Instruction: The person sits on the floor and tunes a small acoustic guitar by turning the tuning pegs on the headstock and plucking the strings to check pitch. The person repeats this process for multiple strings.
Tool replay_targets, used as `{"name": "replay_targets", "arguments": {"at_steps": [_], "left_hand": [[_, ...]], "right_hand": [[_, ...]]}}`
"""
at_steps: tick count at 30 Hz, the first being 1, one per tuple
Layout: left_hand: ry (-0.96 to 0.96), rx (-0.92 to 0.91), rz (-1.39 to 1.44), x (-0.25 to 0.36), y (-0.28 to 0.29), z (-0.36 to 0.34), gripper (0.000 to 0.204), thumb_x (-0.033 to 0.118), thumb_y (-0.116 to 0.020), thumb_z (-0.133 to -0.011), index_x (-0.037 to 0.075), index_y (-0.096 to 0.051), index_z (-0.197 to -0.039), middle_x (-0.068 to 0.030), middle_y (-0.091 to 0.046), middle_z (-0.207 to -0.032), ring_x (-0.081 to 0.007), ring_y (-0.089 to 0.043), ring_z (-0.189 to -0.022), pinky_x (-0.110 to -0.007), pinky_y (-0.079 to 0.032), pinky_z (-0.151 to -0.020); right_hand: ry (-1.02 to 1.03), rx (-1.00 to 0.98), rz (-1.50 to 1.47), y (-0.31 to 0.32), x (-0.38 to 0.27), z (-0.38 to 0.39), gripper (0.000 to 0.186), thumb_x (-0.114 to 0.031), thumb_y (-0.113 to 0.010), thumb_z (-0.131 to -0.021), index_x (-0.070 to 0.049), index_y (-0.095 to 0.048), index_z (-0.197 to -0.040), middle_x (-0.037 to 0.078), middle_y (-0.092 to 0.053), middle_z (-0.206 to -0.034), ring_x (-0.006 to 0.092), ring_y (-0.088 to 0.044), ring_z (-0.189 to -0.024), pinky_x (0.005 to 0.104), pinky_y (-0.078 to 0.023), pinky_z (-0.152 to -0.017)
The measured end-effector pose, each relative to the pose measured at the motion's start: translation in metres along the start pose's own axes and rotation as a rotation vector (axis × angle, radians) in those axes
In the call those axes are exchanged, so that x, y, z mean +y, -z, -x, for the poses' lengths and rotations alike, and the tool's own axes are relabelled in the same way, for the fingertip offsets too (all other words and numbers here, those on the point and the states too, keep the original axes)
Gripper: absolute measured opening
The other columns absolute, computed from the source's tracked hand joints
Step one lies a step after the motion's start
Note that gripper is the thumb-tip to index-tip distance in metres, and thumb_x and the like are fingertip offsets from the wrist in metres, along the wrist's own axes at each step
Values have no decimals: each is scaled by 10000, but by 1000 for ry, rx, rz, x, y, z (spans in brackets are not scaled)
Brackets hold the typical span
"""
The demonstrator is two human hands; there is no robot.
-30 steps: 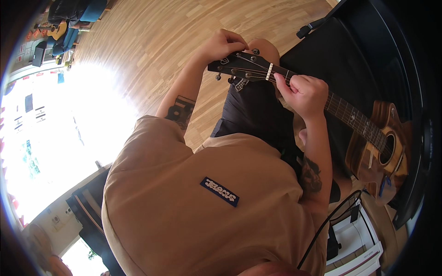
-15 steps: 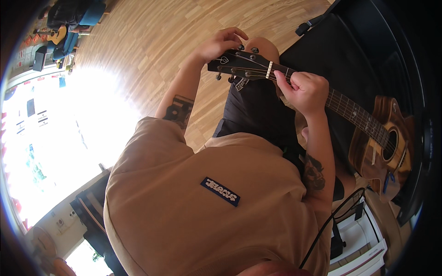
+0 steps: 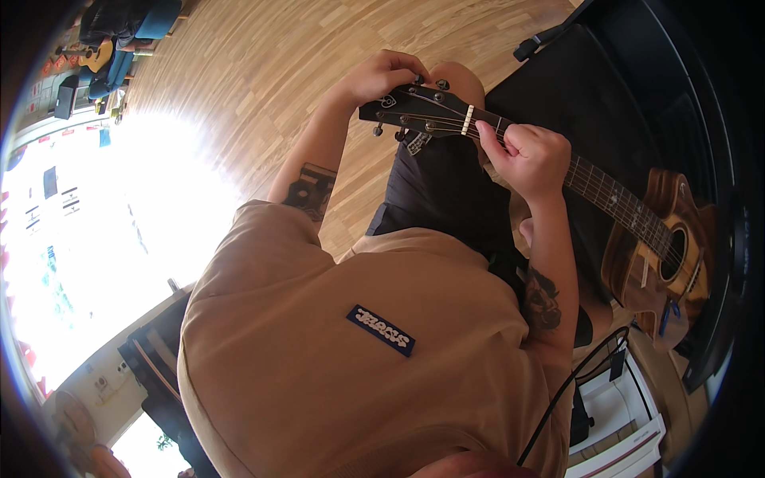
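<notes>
An acoustic guitar [image 3: 687,275] slants across the right side, its body at the lower right and its neck running up and left. Its black headstock [image 3: 414,110] lies in front of my knee. My left hand [image 3: 392,76] reaches round the far edge of the headstock, with thumb and fingers closed on a tuning peg [image 3: 419,80]. Over the neck, just below the white nut [image 3: 468,119], my right hand [image 3: 530,155] is curled, thumb stretched along the strings. What its bent fingers hold, if anything, is hidden. A dark tag [image 3: 417,143] hangs beside the headstock.
A black padded surface [image 3: 574,88] with a raised edge lies under and beside the guitar. Wooden flooring [image 3: 263,48] spreads beyond my knees. A dark cable [image 3: 550,410] hangs at my right side. Another guitar [image 3: 96,57] and a blue chair [image 3: 162,20] stand far left, near a bright window.
The fingers of my left hand, more stretched out before, have curled in onto the tuning peg. My right hand and the guitar have stayed almost where they were.
</notes>
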State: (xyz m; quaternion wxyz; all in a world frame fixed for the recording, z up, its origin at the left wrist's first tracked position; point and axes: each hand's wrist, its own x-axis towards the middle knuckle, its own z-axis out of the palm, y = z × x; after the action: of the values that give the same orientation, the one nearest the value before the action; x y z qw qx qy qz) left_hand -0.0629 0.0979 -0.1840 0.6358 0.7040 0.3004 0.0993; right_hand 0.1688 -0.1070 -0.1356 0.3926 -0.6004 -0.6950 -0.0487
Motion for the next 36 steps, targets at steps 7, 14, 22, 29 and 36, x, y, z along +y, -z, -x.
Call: {"name": "replay_targets", "arguments": {"at_steps": [7,14,22,29,36], "left_hand": [[-107,-21,-85,-25,12,-10,206,71,-588,-917,-8,-745,-1025,-54,-735,-970,-138,-680,-942,-288,-523,-881],[-34,-31,-31,0,1,0,231,56,-567,-923,-13,-757,-1034,-70,-734,-993,-151,-668,-960,-311,-528,-857],[-173,19,-96,-24,11,-5,273,83,-588,-881,13,-791,-1050,-85,-785,-1023,-177,-727,-958,-305,-551,-904],[-26,-34,-75,2,0,-3,252,87,-548,-914,8,-767,-1010,-54,-752,-977,-130,-684,-897,-301,-535,-841],[-59,-80,-205,-6,3,-10,225,117,-526,-921,15,-693,-1030,-51,-699,-992,-128,-645,-949,-291,-497,-880]], "right_hand": [[-12,8,19,-2,1,2,589,-288,-883,-812,-153,-403,-498,9,-403,-452,215,-402,-373,359,-279,-387],[-24,-10,21,-1,2,3,578,-285,-879,-814,-156,-411,-500,9,-408,-454,219,-412,-377,361,-285,-388],[-12,-9,13,0,-1,0,625,-236,-899,-813,-139,-374,-490,19,-391,-446,200,-392,-362,347,-277,-381],[-30,-9,17,1,-1,2,587,-269,-883,-812,-152,-401,-499,13,-408,-451,215,-408,-373,356,-282,-383],[-26,-7,6,1,1,2,588,-266,-883,-812,-150,-400,-499,21,-411,-452,223,-414,-372,359,-290,-385]]}}
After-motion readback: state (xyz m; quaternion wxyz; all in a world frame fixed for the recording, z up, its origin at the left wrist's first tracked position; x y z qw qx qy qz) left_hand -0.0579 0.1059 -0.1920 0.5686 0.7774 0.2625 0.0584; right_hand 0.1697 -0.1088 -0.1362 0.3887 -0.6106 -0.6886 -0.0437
